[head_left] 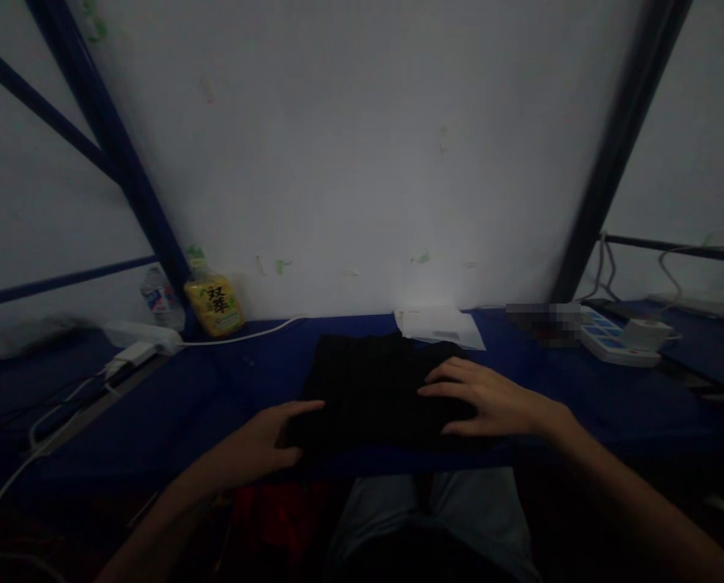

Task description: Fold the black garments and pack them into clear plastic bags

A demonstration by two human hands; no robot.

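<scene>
A dark black folded cloth, possibly a garment [368,393], lies on the blue tabletop [228,397] in front of me. Its folds are hard to make out in the dim light. At its left edge is my left hand [274,437], thumb and fingers apart, touching the cloth's side. My right hand [477,397] rests on the right part of the cloth with its fingers spread. Neither hand grips a bunch of fabric that I can see.
Behind the cloth lie white papers [440,325]. A yellow-labelled bottle [215,304] and a clear bottle [161,300] stand at the back left. Power strips [140,334] with white cables are at the left; another power strip [617,344] holds a white plug at the right.
</scene>
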